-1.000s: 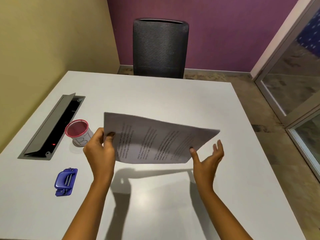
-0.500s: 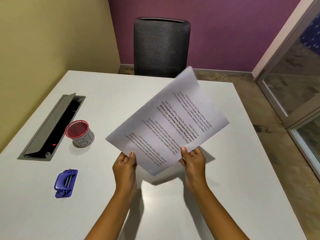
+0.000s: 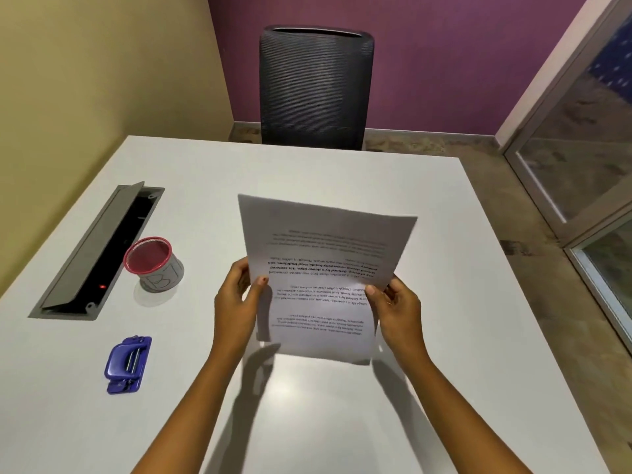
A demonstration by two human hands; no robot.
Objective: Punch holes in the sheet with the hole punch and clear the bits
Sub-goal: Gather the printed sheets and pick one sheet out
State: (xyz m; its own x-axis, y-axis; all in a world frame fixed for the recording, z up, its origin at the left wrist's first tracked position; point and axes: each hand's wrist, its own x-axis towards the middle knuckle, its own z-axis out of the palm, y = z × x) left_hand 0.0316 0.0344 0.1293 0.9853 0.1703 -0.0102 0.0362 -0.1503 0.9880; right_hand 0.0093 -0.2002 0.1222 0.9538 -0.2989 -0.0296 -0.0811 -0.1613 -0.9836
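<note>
A white printed sheet (image 3: 325, 268) is held upright above the table, its text upside down to me. My left hand (image 3: 236, 302) pinches its left edge and my right hand (image 3: 396, 309) pinches its right edge, thumbs on the printed face. The blue hole punch (image 3: 128, 364) lies flat on the white table (image 3: 342, 422) to the lower left, well apart from both hands.
A red-rimmed mesh cup (image 3: 154, 265) stands left of the sheet. Beside it an open grey cable tray (image 3: 99, 251) is sunk into the table. A dark office chair (image 3: 314, 87) sits at the far edge. A glass partition (image 3: 581, 148) is on the right.
The sheet has turned from a slanted pose to portrait, long side pointing away from me. Both hands shifted from its bottom edge to its two side edges.
</note>
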